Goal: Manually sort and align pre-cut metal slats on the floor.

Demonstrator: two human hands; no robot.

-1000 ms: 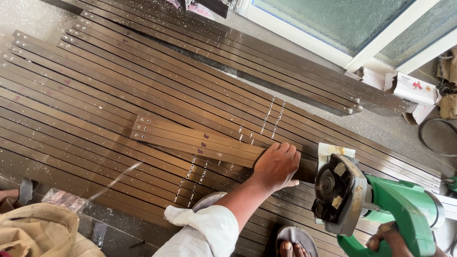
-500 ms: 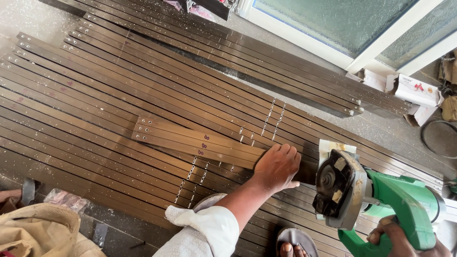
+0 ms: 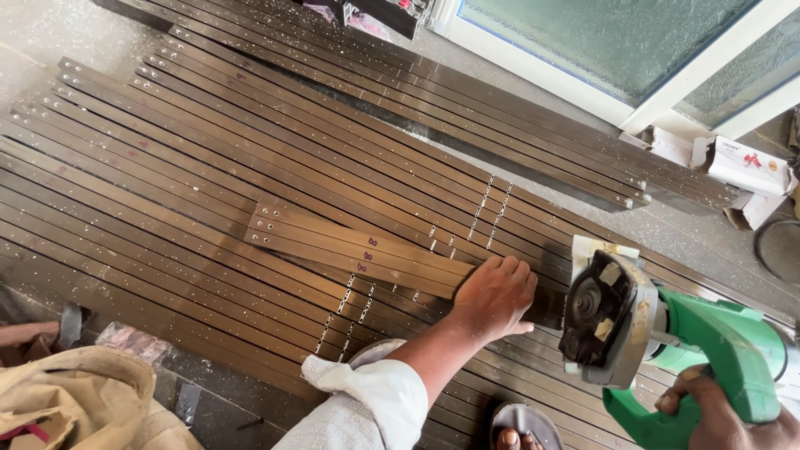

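Observation:
My left hand (image 3: 493,297) presses flat on the near end of a few short brown metal strips (image 3: 350,247) that lie across a bed of long metal strips (image 3: 167,167). My right hand (image 3: 721,411), at the bottom right corner, grips the handle of a green angle grinder (image 3: 667,346). The grinder's disc and guard (image 3: 604,321) hang just right of my left hand, above the long strips. A white rolled sleeve covers my left forearm.
A second stack of long strips (image 3: 500,108) lies further back beside a white door frame with frosted glass (image 3: 633,50). Small cartons (image 3: 742,162) sit at the right. A tan cloth bag (image 3: 67,400) is at bottom left. A sandalled foot (image 3: 512,433) shows at the bottom.
The grinder has shifted slightly to the right and lower in view. My left hand stays on the short strips.

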